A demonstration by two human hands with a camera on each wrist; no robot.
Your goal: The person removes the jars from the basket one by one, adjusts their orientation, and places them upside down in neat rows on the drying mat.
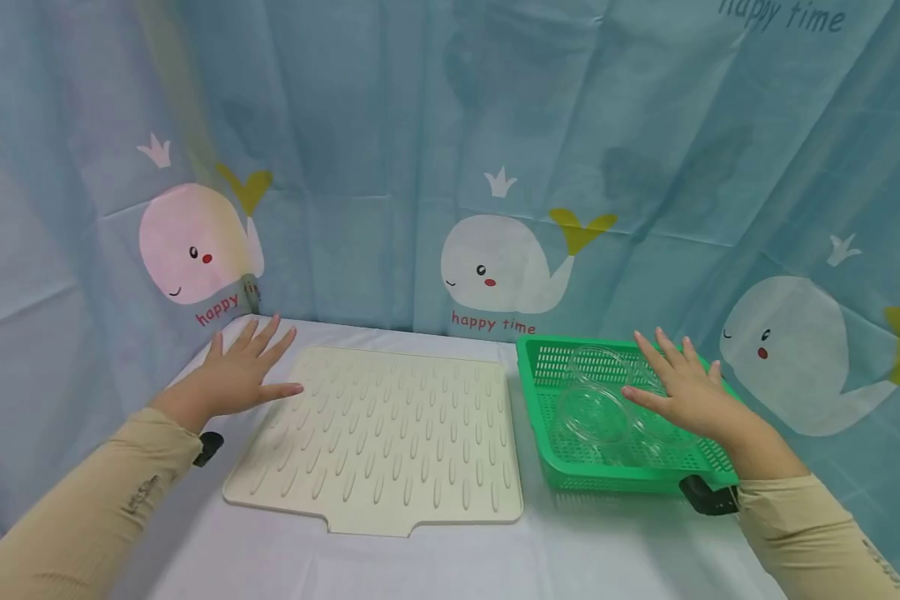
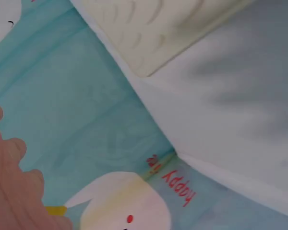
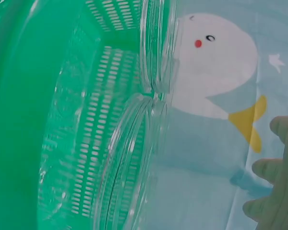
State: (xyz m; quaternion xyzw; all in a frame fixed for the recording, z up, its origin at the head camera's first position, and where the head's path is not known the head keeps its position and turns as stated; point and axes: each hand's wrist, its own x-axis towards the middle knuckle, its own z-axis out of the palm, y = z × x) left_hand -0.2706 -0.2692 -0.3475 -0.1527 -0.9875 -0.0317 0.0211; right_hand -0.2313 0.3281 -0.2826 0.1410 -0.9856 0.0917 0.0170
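My left hand [image 1: 232,375] is spread above the left edge of a cream ridged mat [image 1: 390,433], fingers straight and holding nothing. In the left wrist view its fingertips [image 2: 14,148] show at the lower left, with a corner of the mat [image 2: 134,52] at the top. My right hand [image 1: 686,396], also spread and holding nothing, hovers over a green perforated basket [image 1: 592,482]. Several clear, round plastic containers [image 1: 596,414] stand in the basket, partly hidden by that hand. The right wrist view shows their transparent rims [image 3: 120,167] up close, beside the fingers [image 3: 269,170].
A white cloth [image 1: 390,567] covers the table under the mat and basket. Blue curtain [image 1: 360,208] printed with white whales [image 1: 495,262] hangs behind and along the sides. The basket stands just right of the mat, a narrow strip of cloth between them.
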